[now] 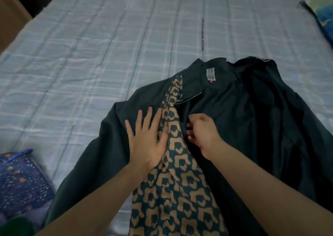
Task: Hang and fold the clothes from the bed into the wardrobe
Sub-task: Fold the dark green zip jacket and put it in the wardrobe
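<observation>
L hand (146, 142): fingers (138, 120) spread wide, palm flat on the shirt (234, 120), pressing the dark cloth just beside the printed strip (173, 156); thumb edge touches that strip. Holds nothing, only presses.

R hand (201, 131): fingers curled in tight, tips tucked into the dark fabric at the front opening, just right of the strip. Looks like a pinch on the cloth edge, but tips are partly hidden so exact hold can't be told.

Both forearms bare, coming in from bottom of view.

Shirt: dark green, tan-and-green patterned strip down the front, lying spread on the bed (90, 55), collar away from the person, label (210, 74) showing inside the neck. Sheet is pale blue check.

Blue patterned bag (23, 180) w/ zip at the near L edge, apart from shirt. Pillow (319, 12) far R corner.
</observation>
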